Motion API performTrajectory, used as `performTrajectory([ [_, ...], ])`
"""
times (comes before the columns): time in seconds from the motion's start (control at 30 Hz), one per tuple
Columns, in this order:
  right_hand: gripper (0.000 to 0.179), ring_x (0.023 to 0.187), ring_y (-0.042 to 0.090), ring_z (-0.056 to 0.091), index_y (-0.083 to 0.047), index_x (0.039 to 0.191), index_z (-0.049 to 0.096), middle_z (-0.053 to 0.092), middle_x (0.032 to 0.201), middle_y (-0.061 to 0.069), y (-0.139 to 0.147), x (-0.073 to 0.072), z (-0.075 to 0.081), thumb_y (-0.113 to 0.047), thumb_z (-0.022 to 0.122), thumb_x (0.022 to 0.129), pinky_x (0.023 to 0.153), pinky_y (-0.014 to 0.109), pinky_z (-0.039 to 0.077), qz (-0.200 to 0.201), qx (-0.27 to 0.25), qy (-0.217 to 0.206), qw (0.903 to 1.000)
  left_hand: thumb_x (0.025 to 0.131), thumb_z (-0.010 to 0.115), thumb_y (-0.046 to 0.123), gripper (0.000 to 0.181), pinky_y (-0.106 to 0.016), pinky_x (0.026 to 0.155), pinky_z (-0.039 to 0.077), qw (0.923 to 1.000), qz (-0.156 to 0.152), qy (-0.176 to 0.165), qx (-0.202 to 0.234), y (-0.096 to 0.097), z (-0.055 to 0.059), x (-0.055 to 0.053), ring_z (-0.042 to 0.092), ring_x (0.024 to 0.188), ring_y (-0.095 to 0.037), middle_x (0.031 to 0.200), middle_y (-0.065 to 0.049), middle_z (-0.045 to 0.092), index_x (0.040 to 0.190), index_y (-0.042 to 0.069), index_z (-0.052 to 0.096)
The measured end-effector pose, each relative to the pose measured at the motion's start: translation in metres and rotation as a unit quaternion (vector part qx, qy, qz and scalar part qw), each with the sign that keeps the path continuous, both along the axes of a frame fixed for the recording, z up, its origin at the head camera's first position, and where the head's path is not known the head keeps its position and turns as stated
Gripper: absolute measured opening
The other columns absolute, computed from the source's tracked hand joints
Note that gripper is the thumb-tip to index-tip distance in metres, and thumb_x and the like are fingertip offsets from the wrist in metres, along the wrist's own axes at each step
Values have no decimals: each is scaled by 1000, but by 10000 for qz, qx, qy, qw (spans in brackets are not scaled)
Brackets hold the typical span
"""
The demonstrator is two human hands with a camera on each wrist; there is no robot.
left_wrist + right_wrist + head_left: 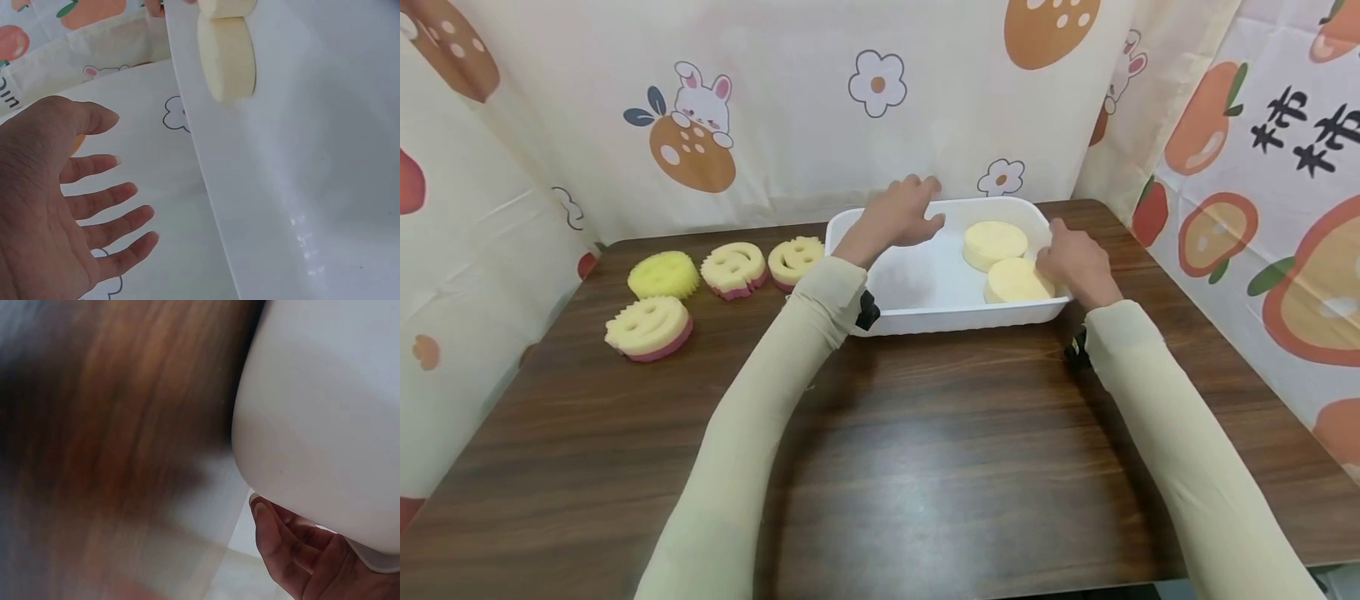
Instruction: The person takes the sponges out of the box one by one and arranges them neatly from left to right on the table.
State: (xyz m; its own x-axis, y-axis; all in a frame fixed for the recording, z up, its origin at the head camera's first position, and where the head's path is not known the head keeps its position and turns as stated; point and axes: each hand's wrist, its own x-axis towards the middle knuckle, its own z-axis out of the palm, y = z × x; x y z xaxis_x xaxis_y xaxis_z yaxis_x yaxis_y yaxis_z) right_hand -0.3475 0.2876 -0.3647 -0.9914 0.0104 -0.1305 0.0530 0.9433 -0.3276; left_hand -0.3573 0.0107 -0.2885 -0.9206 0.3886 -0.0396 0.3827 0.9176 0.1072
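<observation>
A white tray stands at the back of the table, with two round pale-yellow sponges in its right half. My right hand grips the tray's right side. In the right wrist view its curled fingers are at the outer wall, beneath the rim. Over the tray's left part, my left hand holds nothing. The left wrist view shows its fingers spread and slightly bent, beside the tray's edge.
Left of the tray lie several round sponges: a yellow one and smiley-faced ones in cream and pink, such as the front sponge. A printed curtain hangs right behind the dark wooden table and along both sides.
</observation>
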Motion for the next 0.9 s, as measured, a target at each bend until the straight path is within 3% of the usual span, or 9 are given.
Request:
performTrajectory([
  [0.2,62,112,49,54,1,154,19,48,135,38,3,0,0,-26,33,99,96,66,42,-19,26,14,10000,101,41,41,61,-46,110,44,10000,31,-71,8,9,2,-3,46,137,-30,155,-9,40,155,17,28],
  [0.9,59,114,48,56,-3,151,26,52,133,33,1,-1,-3,-24,35,96,95,65,43,-73,-24,165,9998,101,42,40,60,-46,108,46,9995,-256,-165,1,33,-6,-21,50,134,-29,153,-10,43,154,15,30],
])
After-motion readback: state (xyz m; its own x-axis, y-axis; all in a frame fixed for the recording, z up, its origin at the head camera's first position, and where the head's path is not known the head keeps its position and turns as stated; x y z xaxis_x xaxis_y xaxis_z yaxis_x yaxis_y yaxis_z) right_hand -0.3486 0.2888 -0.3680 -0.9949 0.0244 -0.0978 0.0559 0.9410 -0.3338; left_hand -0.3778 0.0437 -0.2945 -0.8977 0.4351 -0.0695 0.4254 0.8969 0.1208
